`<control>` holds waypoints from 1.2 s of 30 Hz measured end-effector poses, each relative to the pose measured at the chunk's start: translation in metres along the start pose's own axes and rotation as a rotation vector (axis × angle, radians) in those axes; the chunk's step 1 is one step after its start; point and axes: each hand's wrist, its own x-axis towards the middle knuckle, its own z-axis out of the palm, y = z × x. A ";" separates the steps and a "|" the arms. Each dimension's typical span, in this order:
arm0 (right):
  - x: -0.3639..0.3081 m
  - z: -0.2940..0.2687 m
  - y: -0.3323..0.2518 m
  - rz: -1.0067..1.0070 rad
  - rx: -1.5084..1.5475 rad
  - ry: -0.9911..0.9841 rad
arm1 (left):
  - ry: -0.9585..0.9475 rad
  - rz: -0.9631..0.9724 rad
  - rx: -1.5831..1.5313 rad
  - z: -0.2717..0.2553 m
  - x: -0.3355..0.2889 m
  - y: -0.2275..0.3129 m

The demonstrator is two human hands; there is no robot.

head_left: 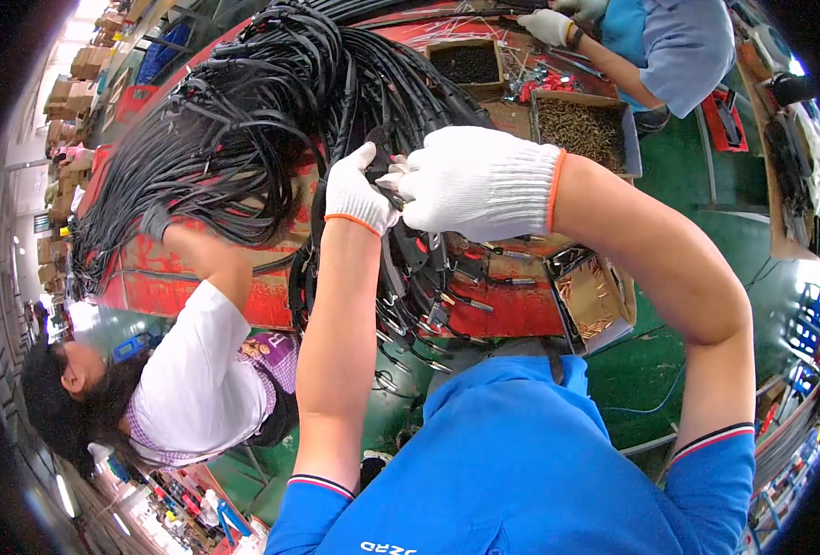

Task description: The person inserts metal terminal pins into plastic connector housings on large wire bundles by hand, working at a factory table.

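Note:
Both my hands wear white knit gloves with orange cuffs. My left hand [359, 191] and my right hand [474, 180] meet over a red worktable [511, 314], pinching a black cable [379, 148] between the fingertips. The cable belongs to a big bundle of black cables [262, 102] heaped across the table. More cable ends with metal clips [428, 305] hang below my hands over the table's front edge. What exactly sits between my fingertips is hidden by the gloves.
A person in a white top [197, 370] stands at the left, one arm reaching into the bundle. Another person in blue [669, 46] works at the far side. Cardboard boxes of small metal parts [581, 129] [595, 296] sit on the table. The floor is green.

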 end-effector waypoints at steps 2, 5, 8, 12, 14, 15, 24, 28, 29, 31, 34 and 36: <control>0.007 0.003 -0.002 0.050 -0.014 -0.020 | -0.022 0.057 0.083 -0.005 0.003 0.000; 0.017 -0.003 -0.005 0.171 0.087 -0.252 | 0.029 0.100 0.136 0.005 -0.001 -0.005; 0.012 -0.006 -0.004 0.110 -0.054 -0.210 | 0.076 0.139 0.113 0.008 -0.002 -0.005; -0.011 -0.016 0.002 0.194 0.101 -0.131 | -0.043 -0.071 -0.102 -0.004 0.000 0.005; -0.037 -0.004 0.002 0.340 0.280 -0.097 | -0.155 -0.255 -0.248 -0.007 0.001 0.009; -0.048 0.002 -0.003 0.419 0.419 0.006 | -0.154 -0.250 -0.255 -0.009 0.002 0.010; -0.060 0.034 -0.025 0.606 0.756 0.217 | -0.168 -0.315 -0.274 -0.009 0.009 0.010; -0.055 0.037 -0.020 0.609 0.826 0.237 | -0.172 -0.277 -0.227 -0.008 0.006 0.010; -0.055 0.041 -0.019 0.610 0.824 0.240 | -0.174 -0.277 -0.224 -0.007 0.007 0.010; -0.056 0.046 -0.017 0.587 0.836 0.250 | -0.146 -0.276 -0.216 -0.005 0.006 0.009; -0.056 0.047 -0.013 0.528 0.785 0.245 | -0.160 -0.250 -0.228 -0.005 0.003 0.007; -0.054 0.047 -0.013 0.517 0.781 0.256 | -0.151 -0.245 -0.227 -0.005 0.004 0.007</control>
